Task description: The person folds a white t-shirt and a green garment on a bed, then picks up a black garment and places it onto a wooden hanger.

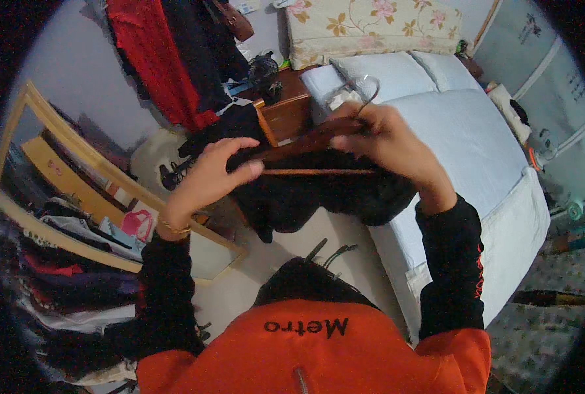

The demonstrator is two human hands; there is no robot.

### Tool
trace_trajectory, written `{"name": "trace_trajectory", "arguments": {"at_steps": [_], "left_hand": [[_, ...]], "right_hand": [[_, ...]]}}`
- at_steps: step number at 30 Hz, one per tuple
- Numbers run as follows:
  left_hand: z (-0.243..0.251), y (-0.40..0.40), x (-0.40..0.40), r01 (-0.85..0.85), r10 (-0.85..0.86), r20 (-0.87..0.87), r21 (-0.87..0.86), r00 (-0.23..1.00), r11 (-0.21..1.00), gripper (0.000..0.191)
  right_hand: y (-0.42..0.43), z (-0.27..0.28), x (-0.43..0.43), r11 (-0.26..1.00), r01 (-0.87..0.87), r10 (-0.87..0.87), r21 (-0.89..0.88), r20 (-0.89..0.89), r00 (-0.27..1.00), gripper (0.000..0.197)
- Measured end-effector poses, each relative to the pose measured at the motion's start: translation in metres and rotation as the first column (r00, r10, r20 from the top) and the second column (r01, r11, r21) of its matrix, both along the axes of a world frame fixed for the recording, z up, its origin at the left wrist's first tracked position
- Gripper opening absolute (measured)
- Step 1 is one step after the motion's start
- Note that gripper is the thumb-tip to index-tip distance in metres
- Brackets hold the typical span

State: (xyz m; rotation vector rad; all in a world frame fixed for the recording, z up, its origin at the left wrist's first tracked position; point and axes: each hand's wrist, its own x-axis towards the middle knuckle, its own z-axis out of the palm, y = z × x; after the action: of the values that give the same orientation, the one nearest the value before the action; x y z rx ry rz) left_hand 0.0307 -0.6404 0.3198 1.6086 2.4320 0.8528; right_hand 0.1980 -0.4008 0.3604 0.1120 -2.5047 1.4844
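A brown hanger [312,140] with a metal hook is held up in front of me, slanting from upper right to lower left. Near its hook, my right hand [376,140] grips the hanger, slightly blurred. My left hand [223,167] is at the hanger's other end, thumb and fingers apart around a black garment [317,197]; whether it grips the cloth is unclear. The dark cloth hangs below both hands, with the hanger's thin orange-brown bar [322,172] crossing it.
A bed [450,128] with light blue bedding lies right. Ahead stand a wooden nightstand [290,111] and hanging red and black clothes [149,54]. Left, a framed mirror [125,184] leans near piled clothes [75,290]. A cable-like item [339,253] lies on the floor.
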Motion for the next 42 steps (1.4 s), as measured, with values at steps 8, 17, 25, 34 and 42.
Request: {"name": "trace_trajectory", "arguments": {"at_steps": [8,17,25,34,42], "left_hand": [[0.018,0.000,0.027,0.174,-0.171,-0.050,0.067,0.984,0.982,0.044],[-0.011,-0.002,0.058,-0.263,0.251,0.085,0.194,0.964,0.945,0.029],[-0.021,-0.007,0.061,-0.538,0.541,-0.059,0.062,0.839,0.841,0.036],[-0.022,0.072,0.096,-0.524,0.511,-0.129,-0.316,0.850,0.791,0.038],[0.013,0.074,0.099,-0.705,0.654,-0.327,-0.530,0.683,0.471,0.045]], "right_hand": [[-0.031,0.011,0.019,0.991,0.063,-0.070,-0.117,-0.060,0.996,0.023],[-0.078,-0.027,0.035,0.948,0.258,-0.164,0.186,-0.409,0.898,0.036],[0.061,-0.212,0.193,0.594,0.800,-0.781,-0.087,0.179,0.599,0.024],[0.226,-0.491,0.411,0.010,0.999,-0.736,-0.038,0.677,0.033,0.023],[0.366,-0.511,0.426,0.234,0.603,-0.888,0.763,0.420,-0.187,0.088]]}}
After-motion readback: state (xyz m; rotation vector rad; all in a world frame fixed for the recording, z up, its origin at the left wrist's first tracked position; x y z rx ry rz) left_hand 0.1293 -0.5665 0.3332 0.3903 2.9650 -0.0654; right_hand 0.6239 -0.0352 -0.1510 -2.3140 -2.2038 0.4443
